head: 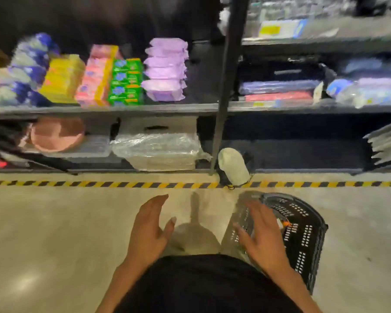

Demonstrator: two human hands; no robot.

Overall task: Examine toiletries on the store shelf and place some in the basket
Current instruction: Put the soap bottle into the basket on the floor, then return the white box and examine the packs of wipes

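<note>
A black perforated basket [303,224] stands on the floor at the lower right. My right hand [261,236] hovers over its left side with fingers spread, holding nothing. My left hand [148,229] is open above the bare floor, left of the basket. On the middle shelf [122,108] stand stacks of packets: purple packs [165,70], green boxes [127,81], pink packs [96,75], yellow packs [62,79] and blue-and-white packs [25,68]. The whole view is blurred.
A dark upright post [224,86] divides the shelving. Wrapped bundles [158,152] and a pink round item [57,134] lie on the bottom shelf. A white object [234,166] sits by the post's foot. Yellow-black tape [99,184] runs along the floor before the shelves.
</note>
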